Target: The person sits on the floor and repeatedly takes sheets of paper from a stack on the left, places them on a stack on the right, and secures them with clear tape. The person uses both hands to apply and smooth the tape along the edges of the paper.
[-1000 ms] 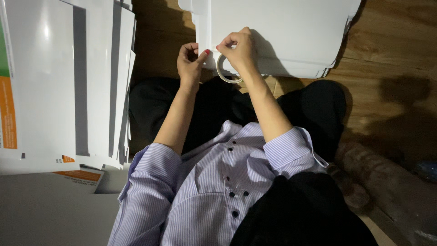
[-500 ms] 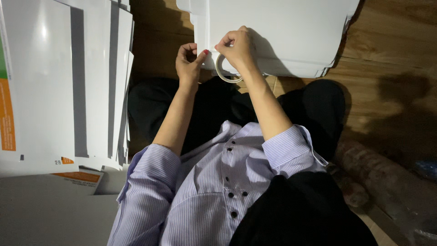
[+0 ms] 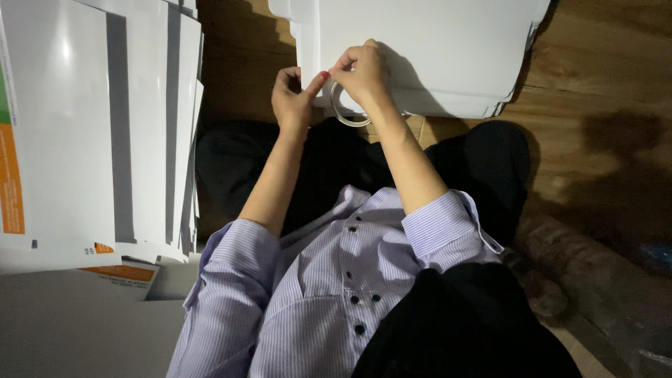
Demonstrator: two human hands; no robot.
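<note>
Nearest the camera is the person's striped button shirt (image 3: 329, 294), sleeves rolled to the elbow, with dark trousers (image 3: 490, 161) under the forearms; they seem to be sitting on the wooden floor (image 3: 595, 84).

Out past the knees, both hands meet at the front edge of a stack of white flat cardboard sheets (image 3: 434, 49). The right hand (image 3: 360, 70) has its grip closed on a roll of clear tape (image 3: 344, 112), which hangs below the fingers right at the sheet edge. The left hand (image 3: 294, 98) is pinched narrow, thumb pointing toward the roll, probably picking at the loose tape end, though it's too dim and small to be sure anything is actually between the fingertips.

Doing this well looks like a matter of holding the roll steady with the right hand, lifting the tape end cleanly with a nail, and pulling it straight so it doesn't split or fold onto itself.

Off to the left, more white sheets with grey and orange printing (image 3: 91, 126) lie fanned out in a pile.
</note>
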